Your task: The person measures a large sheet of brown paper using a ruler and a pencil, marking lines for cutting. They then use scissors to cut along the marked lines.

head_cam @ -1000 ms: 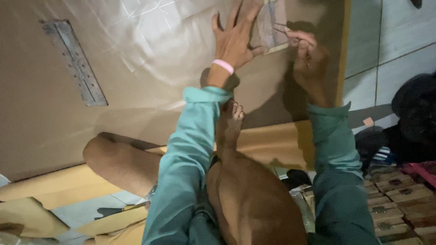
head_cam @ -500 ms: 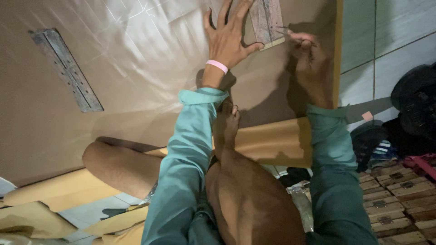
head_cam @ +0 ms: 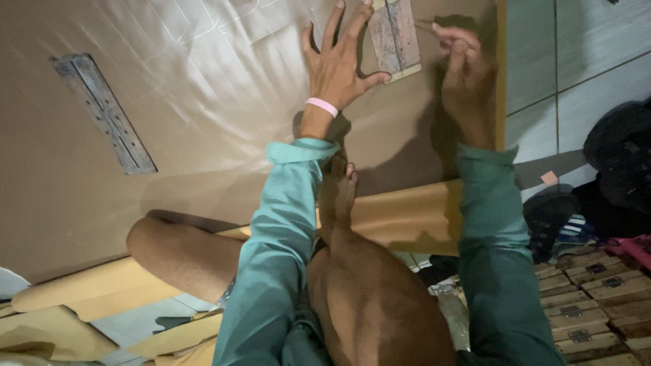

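- My left hand (head_cam: 339, 57): open, fingers spread, palm flat on the large glossy brown board (head_cam: 203, 102); a thin pink band circles the wrist.
- Small rectangular weathered wooden tile (head_cam: 395, 34): lies on the board at its far right, just right of my left hand, with my thumb touching its near edge.
- My right hand (head_cam: 464, 68): closed, fingertips pinched on a thin pointed tool (head_cam: 426, 27) whose tip sits at the tile's right edge; I cannot tell what kind of tool it is.
- Grey metal hinge strip (head_cam: 105, 115): fixed to the board, far left, well apart from both hands.
- My bare foot (head_cam: 337, 186): rests against the board's near edge, between my 2 teal sleeves.
- Stacked small wooden blocks (head_cam: 597, 298): near right, on the floor.
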